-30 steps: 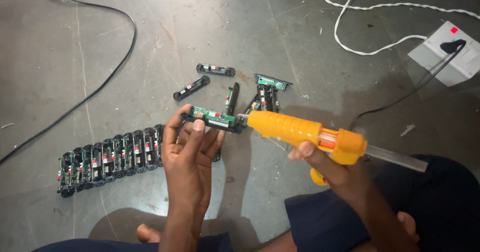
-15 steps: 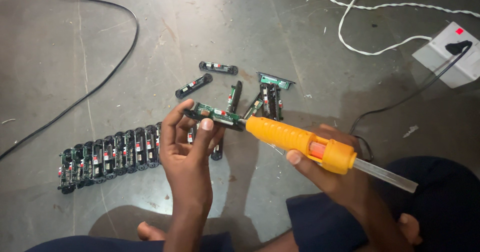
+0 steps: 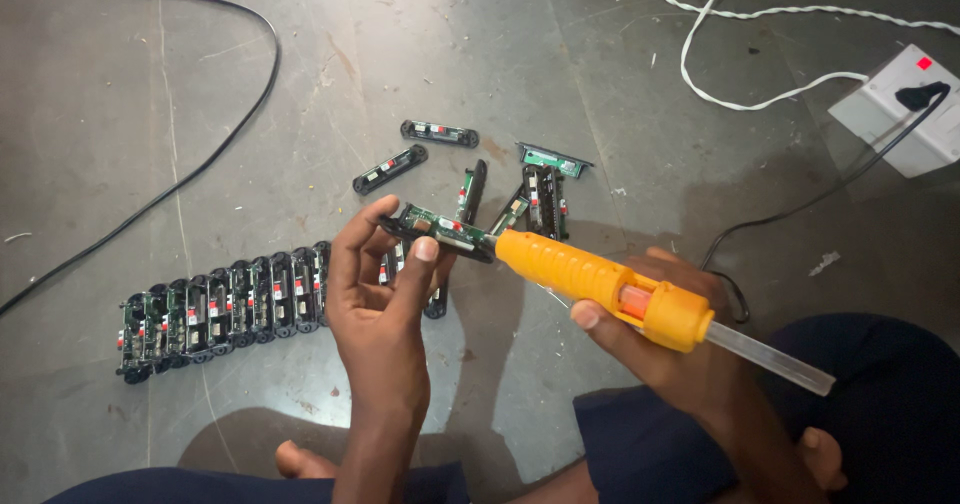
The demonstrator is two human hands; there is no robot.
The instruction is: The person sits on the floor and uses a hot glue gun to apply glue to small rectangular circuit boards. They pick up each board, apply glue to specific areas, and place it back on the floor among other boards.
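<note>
My left hand (image 3: 383, 284) pinches a small black-framed green circuit board module (image 3: 438, 231) between thumb and fingers, held up over the floor. My right hand (image 3: 670, 339) grips an orange-yellow hot glue gun (image 3: 600, 281), with a clear glue stick (image 3: 770, 359) sticking out of its back. The gun's nozzle touches the right end of the held module.
On the grey concrete floor (image 3: 560, 74), a row of several similar modules (image 3: 225, 307) lies at the left. Loose modules (image 3: 390, 169) lie scattered behind my hands. A white socket box (image 3: 900, 109) with a black plug sits at the right, with white cord (image 3: 740, 54) and black cable (image 3: 200, 164) nearby.
Both hands shifted slightly, and the glue gun's nozzle stays pressed at the module's end; the gun tilted a little lower at its back.
</note>
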